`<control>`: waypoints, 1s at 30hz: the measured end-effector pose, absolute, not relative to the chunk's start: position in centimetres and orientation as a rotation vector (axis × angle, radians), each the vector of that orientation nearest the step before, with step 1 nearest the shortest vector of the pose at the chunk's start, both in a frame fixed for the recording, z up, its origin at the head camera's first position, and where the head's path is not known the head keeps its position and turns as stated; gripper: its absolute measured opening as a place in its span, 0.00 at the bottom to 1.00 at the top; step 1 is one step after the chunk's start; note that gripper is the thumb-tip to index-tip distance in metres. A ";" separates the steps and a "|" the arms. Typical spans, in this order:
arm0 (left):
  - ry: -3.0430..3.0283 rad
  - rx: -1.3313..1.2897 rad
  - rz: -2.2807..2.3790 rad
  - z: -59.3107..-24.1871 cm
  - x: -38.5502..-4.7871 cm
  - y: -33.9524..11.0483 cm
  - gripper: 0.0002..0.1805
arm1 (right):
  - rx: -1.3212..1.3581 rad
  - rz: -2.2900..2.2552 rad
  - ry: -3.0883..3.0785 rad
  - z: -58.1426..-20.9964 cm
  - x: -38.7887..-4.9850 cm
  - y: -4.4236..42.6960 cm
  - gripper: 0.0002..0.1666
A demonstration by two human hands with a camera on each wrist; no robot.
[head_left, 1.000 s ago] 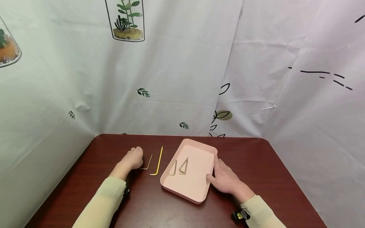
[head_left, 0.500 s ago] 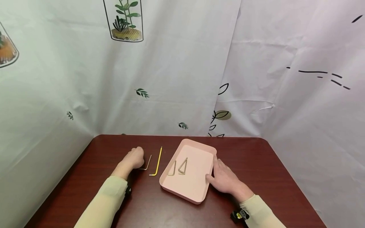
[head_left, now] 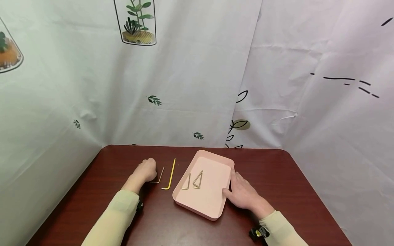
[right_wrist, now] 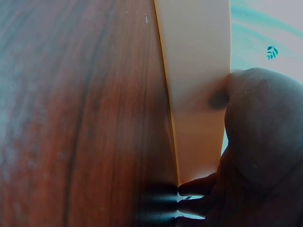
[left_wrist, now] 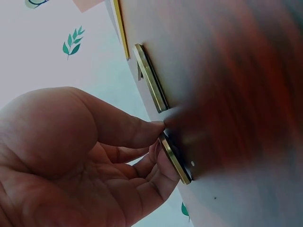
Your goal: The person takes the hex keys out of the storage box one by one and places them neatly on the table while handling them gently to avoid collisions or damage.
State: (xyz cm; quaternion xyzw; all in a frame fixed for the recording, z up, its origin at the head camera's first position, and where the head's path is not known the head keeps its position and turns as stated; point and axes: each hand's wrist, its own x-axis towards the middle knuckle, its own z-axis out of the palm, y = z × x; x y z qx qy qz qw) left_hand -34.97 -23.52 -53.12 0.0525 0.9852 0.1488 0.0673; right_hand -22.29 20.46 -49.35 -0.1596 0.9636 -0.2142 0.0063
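My left hand (head_left: 146, 169) is at the left of the table. In the left wrist view, its thumb and a finger pinch a brass-coloured hex key (left_wrist: 176, 161) low against the tabletop; the rest of that key is hidden. Beside it lies another brass hex key (head_left: 161, 175), and then a long yellow hex key (head_left: 171, 174). My right hand (head_left: 243, 191) holds the right side of the pink tray (head_left: 217, 157). Its thumb lies over the rim, and its fingers extend along the outer wall. Inside the tray, several brass hex keys (head_left: 189, 181) lie toward the left.
The dark red-brown table (head_left: 261, 171) has rounded far corners. White cloth (head_left: 191, 78) printed with plants hangs behind it and along both sides. A black wrist camera (head_left: 259, 233) is strapped below the right hand.
My left hand has shifted very slightly to the right, staying low beside the hex keys. My right hand, the tray and the keys stay as they were.
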 end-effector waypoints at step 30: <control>2.942 0.109 0.500 -52.6 -35.0 -23.1 0.07 | -0.511 -0.677 3.040 -49.5 -22.4 20.4 0.55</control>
